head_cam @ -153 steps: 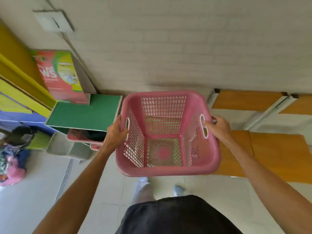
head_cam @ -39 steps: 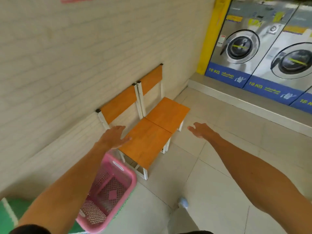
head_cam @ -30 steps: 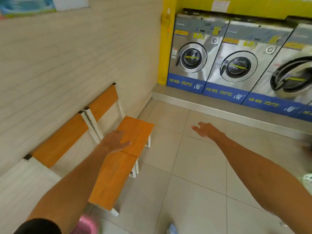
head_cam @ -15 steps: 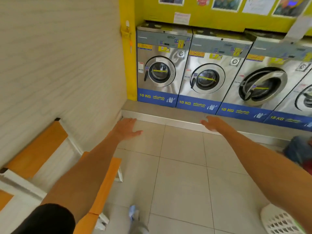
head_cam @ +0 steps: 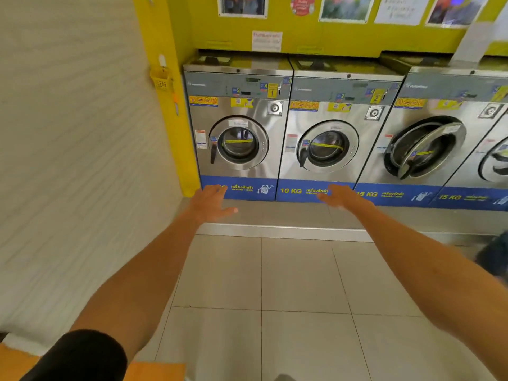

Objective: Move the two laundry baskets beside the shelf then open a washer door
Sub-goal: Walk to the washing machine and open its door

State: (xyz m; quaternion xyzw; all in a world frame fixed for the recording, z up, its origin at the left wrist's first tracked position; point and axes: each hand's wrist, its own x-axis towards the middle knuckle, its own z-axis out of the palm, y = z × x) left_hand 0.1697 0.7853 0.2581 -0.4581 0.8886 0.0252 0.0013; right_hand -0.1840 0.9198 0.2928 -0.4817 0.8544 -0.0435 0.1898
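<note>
A row of steel front-loading washers stands on a raised step ahead. The leftmost washer's round door (head_cam: pixel 238 144) is closed, and so is the second washer's door (head_cam: pixel 327 146). The third washer's door (head_cam: pixel 424 149) hangs ajar. My left hand (head_cam: pixel 211 202) is stretched forward, fingers spread and empty, low in front of the leftmost washer's blue base. My right hand (head_cam: pixel 338 196) is also extended and empty, below the second washer. Neither hand touches a washer. No laundry basket is in view.
A white brick wall (head_cam: pixel 77 149) runs along the left, ending at a yellow pillar (head_cam: pixel 167 78) with a small yellow holder. A metal-edged step (head_cam: pixel 283 231) fronts the washers. An orange bench seat (head_cam: pixel 154 371) shows at the bottom left. A dark object (head_cam: pixel 494 254) lies at the right edge.
The pink basket was set down by the benches and left behind. The view has turned from the benches to the washers and come closer, with both empty hands stretched forward.
</note>
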